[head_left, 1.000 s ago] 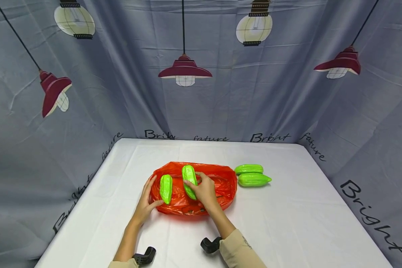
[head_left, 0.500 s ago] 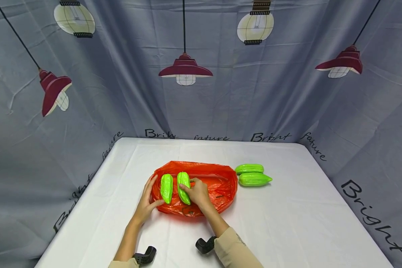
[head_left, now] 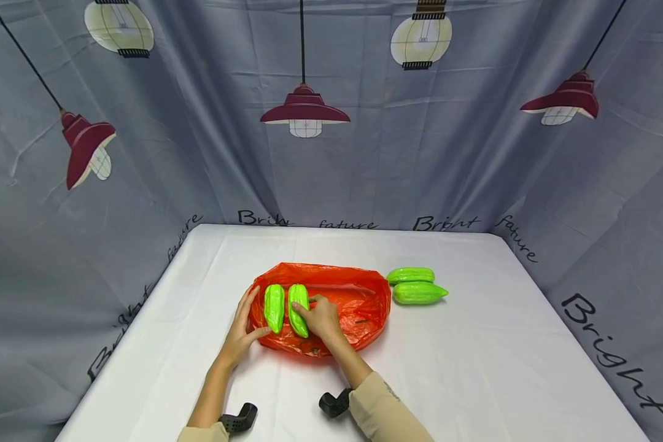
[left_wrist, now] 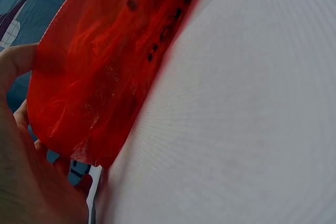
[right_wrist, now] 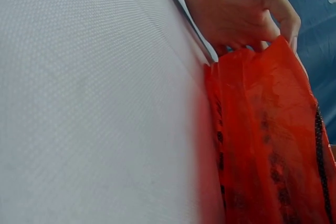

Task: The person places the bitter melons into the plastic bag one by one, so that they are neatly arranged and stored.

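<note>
head view shows the right hand (head_left: 321, 318) wrapped round a green gourd (head_left: 298, 309), setting it down inside the red bag (head_left: 359, 302) right beside another gourd (head_left: 274, 307) that already lies there; the two look to be touching or nearly so. the left hand (head_left: 242, 329) sits at the bag's left edge, fingers fairly straight, thumb hooked toward the rim near the first gourd, steadying the plastic more than gripping it. from the left wrist camera you only get the bag wall (left_wrist: 100, 77) against the palm (left_wrist: 26, 182) and the white table (left_wrist: 252, 119); the right wrist camera shows crumpled red plastic (right_wrist: 262, 129) and the other hand (right_wrist: 236, 14) pinching at its top edge, so i can't tell the right hand's grip from there. two more gourds (head_left: 417, 285) lie together on the table just past the bag's right end, outside it.

i'd say the work is about halfway: two in the bag, two left. the step now is the release of the second one. next would call for letting go without rolling it off its neighbour, then a reach across the bag's right side to the nearer of the pair, with the left hand holding the mouth open
</note>
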`<action>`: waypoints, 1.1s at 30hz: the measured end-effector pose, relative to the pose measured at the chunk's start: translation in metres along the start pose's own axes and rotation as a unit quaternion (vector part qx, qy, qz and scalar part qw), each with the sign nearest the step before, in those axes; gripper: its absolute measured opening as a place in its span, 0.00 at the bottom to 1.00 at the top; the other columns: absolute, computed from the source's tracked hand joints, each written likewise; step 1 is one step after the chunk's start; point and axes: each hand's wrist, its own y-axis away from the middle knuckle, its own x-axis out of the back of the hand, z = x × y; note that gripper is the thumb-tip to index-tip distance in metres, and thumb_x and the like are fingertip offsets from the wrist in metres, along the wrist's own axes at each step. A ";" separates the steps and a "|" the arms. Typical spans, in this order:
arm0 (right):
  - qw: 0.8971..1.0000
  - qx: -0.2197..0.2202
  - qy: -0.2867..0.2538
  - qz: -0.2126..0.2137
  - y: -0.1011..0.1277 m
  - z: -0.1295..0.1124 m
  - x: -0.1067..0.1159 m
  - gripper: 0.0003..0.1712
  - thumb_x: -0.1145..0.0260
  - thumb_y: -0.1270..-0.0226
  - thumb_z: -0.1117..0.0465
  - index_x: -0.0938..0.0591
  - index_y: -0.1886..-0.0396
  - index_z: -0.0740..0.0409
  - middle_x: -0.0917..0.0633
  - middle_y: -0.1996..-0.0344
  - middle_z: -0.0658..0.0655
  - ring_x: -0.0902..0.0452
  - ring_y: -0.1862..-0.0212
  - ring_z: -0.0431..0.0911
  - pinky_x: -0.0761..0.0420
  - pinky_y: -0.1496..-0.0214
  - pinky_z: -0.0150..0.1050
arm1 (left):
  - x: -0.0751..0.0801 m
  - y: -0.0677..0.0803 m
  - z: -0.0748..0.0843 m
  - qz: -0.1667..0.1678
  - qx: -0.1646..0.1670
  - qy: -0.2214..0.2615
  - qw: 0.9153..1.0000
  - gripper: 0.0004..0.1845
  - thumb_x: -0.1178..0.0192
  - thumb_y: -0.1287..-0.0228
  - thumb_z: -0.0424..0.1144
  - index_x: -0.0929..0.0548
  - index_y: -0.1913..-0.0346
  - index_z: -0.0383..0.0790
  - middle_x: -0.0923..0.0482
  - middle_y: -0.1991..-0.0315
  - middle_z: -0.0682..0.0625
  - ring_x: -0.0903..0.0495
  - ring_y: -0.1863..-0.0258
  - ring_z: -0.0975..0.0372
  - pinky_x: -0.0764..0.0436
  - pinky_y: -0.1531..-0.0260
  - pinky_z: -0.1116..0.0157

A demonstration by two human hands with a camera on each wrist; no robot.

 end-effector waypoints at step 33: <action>0.992 0.081 -0.061 -0.069 -0.003 -0.001 0.044 0.27 0.38 0.37 0.49 0.23 0.46 0.63 0.18 0.68 0.55 0.24 0.68 0.44 0.25 0.72 0.34 | 0.000 0.000 0.000 0.003 0.014 0.007 1.000 0.43 0.40 0.51 0.26 0.48 0.30 0.31 0.59 0.30 0.32 0.58 0.32 0.42 0.59 0.41 0.36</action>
